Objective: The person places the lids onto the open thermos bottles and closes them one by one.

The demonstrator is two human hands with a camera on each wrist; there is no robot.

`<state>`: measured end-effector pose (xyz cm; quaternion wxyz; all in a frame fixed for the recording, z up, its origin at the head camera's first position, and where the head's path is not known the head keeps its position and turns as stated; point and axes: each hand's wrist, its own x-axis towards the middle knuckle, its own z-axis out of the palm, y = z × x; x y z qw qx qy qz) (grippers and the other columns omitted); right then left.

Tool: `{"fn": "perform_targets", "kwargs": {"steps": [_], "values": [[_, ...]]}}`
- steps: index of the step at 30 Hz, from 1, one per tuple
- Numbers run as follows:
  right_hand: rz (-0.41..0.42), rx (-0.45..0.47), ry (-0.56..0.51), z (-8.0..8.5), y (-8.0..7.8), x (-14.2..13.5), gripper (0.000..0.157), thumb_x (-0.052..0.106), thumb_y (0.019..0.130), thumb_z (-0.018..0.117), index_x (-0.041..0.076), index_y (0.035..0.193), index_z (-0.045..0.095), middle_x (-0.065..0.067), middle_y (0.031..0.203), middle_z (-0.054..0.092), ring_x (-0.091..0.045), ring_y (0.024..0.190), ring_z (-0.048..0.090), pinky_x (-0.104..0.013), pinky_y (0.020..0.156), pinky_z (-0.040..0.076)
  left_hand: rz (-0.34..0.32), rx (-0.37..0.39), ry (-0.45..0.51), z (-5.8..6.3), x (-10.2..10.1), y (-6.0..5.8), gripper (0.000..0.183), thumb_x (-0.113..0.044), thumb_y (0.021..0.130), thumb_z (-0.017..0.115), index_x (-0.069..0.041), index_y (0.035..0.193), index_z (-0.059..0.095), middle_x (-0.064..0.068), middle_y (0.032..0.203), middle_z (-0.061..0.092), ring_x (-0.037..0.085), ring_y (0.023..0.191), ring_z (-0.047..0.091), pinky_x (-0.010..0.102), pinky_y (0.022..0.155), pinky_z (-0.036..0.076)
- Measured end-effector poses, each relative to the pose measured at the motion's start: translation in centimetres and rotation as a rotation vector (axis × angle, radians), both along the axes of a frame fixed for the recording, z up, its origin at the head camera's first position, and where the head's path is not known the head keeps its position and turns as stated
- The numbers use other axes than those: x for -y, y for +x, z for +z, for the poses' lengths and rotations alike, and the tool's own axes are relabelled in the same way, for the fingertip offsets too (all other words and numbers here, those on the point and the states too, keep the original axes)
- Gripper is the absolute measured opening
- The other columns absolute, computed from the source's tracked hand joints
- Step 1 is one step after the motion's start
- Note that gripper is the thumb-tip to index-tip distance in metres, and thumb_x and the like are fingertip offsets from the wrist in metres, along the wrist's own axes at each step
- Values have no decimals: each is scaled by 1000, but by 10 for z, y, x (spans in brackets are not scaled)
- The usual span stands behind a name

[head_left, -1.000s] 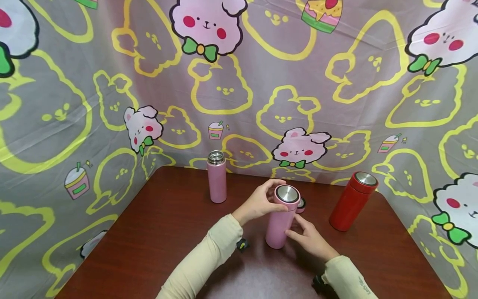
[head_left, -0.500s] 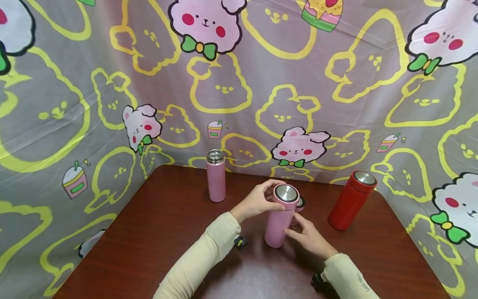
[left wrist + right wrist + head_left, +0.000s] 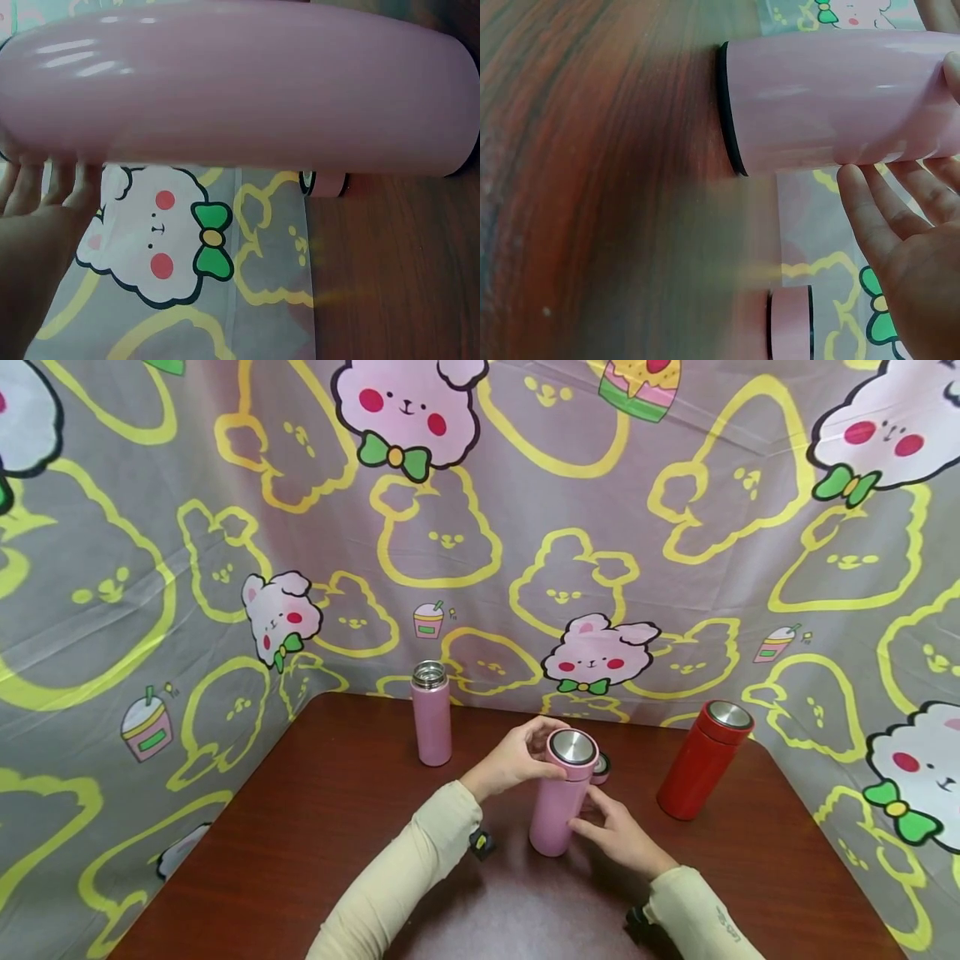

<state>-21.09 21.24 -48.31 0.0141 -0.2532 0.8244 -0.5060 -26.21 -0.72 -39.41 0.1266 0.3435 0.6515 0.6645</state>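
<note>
A pink thermos with a steel-topped pink lid (image 3: 555,817) stands upright on the table between both hands. My left hand (image 3: 510,764) grips it at the lid, thumb in front and fingers round the far side. My right hand (image 3: 618,835) holds its body from the right, thumb on the near side. In the left wrist view, the left fingertips touch one end of the pink thermos (image 3: 247,90). The right wrist view has the right hand (image 3: 922,247) with fingertips against the body, above a black base ring. Part of the lid is hidden by the left hand.
Behind the held thermos lies a loose pink lid (image 3: 601,768), partly hidden. A lidless pink thermos (image 3: 432,722) stands at the back left. To the right is a closed red thermos (image 3: 701,768). Patterned cloth (image 3: 480,560) walls in the brown table (image 3: 330,777).
The head view has drifted slightly, so everything sits a little further left in it. Both hands keep their hold on the pink thermos, which stays in place.
</note>
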Motion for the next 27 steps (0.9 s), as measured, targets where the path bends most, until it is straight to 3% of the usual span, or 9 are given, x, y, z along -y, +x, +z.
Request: {"fn": "perform_targets", "kwargs": {"steps": [5,9,11,14,21,27], "values": [[18,4,-21,-2,-1,-1,54,22,88,68,6,134,45,-10,115,61,-19,105,59,-42,90,47,-140,-3,6,-4,5,-12,59,7,81,68,0,135,44,9,120,60,13,106,57,32,88,48],[20,12,-25,-2,-2,-2,53,22,88,68,7,134,45,-10,115,61,-21,105,59,-42,90,48,-237,-40,-23,-6,5,-22,66,-26,82,75,-3,136,44,7,122,58,15,110,54,34,93,45],[21,20,-27,-2,-2,-2,54,21,88,68,6,134,45,-11,116,61,-22,106,58,-44,90,47,-258,-65,-40,-7,4,-26,79,-44,76,77,-3,135,44,5,121,58,14,111,53,33,95,43],[30,29,-34,-1,-2,-2,54,19,88,68,7,135,43,-10,117,60,-21,107,58,-47,91,46,-286,-49,-17,-8,1,-28,94,-56,67,78,1,133,42,3,118,57,14,109,53,33,95,42],[26,46,0,28,11,8,54,16,88,68,-1,133,43,-13,114,60,-18,104,59,-46,90,47,-378,56,96,-12,-5,-31,102,-50,65,82,10,133,34,-1,115,57,15,107,53,33,95,42],[41,41,-5,28,10,8,53,15,89,67,-2,132,43,-15,114,60,-16,104,59,-44,90,47,-458,98,127,-17,-4,-36,104,-50,69,78,11,137,30,0,119,57,16,111,52,36,99,39]]}}
